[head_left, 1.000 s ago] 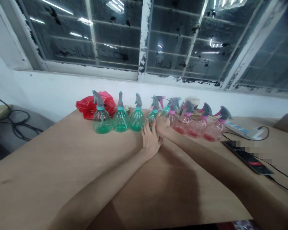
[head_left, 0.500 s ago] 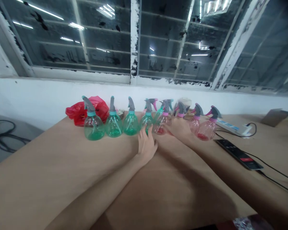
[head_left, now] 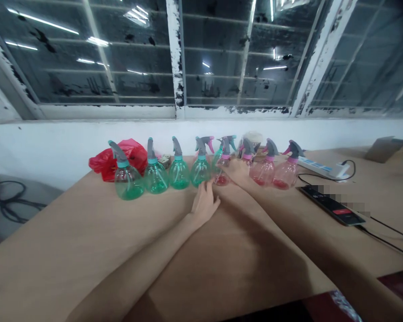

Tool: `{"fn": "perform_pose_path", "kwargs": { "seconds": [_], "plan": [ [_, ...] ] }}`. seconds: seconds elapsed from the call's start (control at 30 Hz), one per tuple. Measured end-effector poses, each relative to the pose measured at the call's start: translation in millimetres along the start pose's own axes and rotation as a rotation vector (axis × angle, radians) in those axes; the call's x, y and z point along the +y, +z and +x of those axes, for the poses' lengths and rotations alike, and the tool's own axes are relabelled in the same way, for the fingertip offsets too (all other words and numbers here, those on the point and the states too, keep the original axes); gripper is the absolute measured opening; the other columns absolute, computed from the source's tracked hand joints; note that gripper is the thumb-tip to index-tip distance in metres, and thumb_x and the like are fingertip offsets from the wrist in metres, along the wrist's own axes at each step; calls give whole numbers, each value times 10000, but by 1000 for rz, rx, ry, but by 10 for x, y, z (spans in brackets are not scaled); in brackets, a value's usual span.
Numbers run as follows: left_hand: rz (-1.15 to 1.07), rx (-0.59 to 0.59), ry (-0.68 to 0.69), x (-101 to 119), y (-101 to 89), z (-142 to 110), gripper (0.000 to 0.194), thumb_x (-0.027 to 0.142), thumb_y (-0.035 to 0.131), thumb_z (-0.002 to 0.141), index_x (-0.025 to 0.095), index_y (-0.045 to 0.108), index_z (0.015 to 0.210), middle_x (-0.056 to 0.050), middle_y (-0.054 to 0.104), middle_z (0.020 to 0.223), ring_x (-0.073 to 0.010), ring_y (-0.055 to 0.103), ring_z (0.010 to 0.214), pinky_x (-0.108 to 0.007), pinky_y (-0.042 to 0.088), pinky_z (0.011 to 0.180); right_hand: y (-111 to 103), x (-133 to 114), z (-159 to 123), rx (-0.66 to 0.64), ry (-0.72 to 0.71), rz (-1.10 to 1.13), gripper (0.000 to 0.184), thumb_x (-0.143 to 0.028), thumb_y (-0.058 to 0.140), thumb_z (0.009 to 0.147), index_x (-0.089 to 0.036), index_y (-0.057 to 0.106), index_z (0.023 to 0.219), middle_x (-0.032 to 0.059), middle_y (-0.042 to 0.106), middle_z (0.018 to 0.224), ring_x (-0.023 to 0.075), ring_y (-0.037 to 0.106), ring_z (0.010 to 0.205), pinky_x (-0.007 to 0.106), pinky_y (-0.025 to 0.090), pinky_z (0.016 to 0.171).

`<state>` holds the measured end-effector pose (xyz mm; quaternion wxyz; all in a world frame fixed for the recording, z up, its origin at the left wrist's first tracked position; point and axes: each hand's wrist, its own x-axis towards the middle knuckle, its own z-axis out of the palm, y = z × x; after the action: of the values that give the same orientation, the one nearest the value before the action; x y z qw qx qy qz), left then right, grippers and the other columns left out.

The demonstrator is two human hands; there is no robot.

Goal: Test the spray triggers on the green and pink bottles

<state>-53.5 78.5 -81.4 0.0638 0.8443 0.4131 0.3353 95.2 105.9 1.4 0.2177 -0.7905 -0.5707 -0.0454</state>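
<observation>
A row of spray bottles stands upright along the back of the table. Those on the left, such as the nearest green spray bottle [head_left: 200, 172], have green liquid and teal collars. On the right, several pink spray bottles [head_left: 262, 172] hold a little red liquid. My left hand [head_left: 204, 200] rests just in front of the fourth green bottle, fingers stretched and thumb apart, holding nothing. My right hand [head_left: 237, 171] has its fingers against the side of the leftmost front pink spray bottle [head_left: 221, 180], partly covering it. Another pink bottle is partly hidden behind this hand.
A red plastic bag [head_left: 130, 154] lies behind the green bottles. To the right are a white power strip [head_left: 322, 168] and a phone [head_left: 332, 206] with cables. A white wall and window [head_left: 176, 58] stand behind the table [head_left: 70, 237].
My right hand has shifted slightly left along the leftmost front pink bottle, whose head now looks turned. My left hand has drawn a little away from the green bottle. The view has shifted slightly.
</observation>
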Motion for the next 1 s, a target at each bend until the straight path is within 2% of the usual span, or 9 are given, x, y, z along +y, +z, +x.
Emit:
{"fn": "perform_pose_path", "kwargs": {
  "seconds": [0.17,0.27,0.47,0.6,0.67,0.77,0.87,0.93,1.0],
  "plan": [
    [-49,-27,-48,-6,-7,16,557,158,536,798,130,308,1305,-175,427,1253,-305,454,1203,-477,413,980,-88,113,-170,-17,-36,-3,646,-649,453,823,-112,576,1161,209,689,1016,351,652,986,413,488,778],
    [-94,-44,-67,13,-37,21,553,192,537,809,118,310,1308,-189,436,1253,-323,447,1220,-497,408,980,-195,231,-342,-62,-103,8,647,-668,440,815,-117,595,1118,209,697,962,359,663,931,415,491,740],
    [-269,-154,-16,176,-85,-42,740,439,656,751,167,301,1341,-159,466,1323,-295,470,1235,-461,406,1022,-446,558,-700,-201,-333,121,507,-630,464,825,-187,622,1014,56,688,716,217,660,671,280,463,593],
    [-454,-236,-55,363,-63,-126,861,489,705,694,180,280,1377,-153,430,1390,-309,433,1276,-495,370,1053,-688,769,-858,-245,-391,176,450,-601,546,777,-186,644,922,26,640,650,173,589,554,250,397,479],
    [-526,-272,-61,471,-54,-163,853,462,733,673,210,306,1367,-132,468,1367,-309,469,1246,-499,399,1025,-797,859,-889,-260,-403,195,444,-565,625,729,-204,643,986,31,649,706,182,596,587,259,413,494],
    [-609,-308,-48,634,-57,-212,818,410,769,639,237,366,1330,-108,515,1325,-314,509,1205,-504,434,985,-835,965,-876,-259,-421,404,496,-517,696,678,-270,601,1097,29,653,855,212,618,710,297,465,578],
    [-628,-339,-52,766,-80,-257,808,396,786,601,240,415,1301,-108,536,1295,-339,515,1193,-527,447,964,-721,1000,-853,-290,-398,815,464,-470,689,708,-304,558,1121,13,634,965,203,610,798,312,490,648],
    [-622,-356,-68,820,-97,-282,795,407,790,582,251,445,1281,-106,560,1259,-348,535,1165,-537,461,945,-622,974,-858,-302,-401,1007,473,-434,715,697,-306,550,1122,2,625,974,173,587,753,295,482,630],
    [-616,-363,-85,841,-110,-298,795,414,794,566,259,458,1269,-105,589,1208,-354,561,1125,-541,483,915,-537,922,-872,-305,-400,1068,398,-410,730,693,-293,592,1047,-8,622,912,149,555,681,283,463,599]
  ]
}}
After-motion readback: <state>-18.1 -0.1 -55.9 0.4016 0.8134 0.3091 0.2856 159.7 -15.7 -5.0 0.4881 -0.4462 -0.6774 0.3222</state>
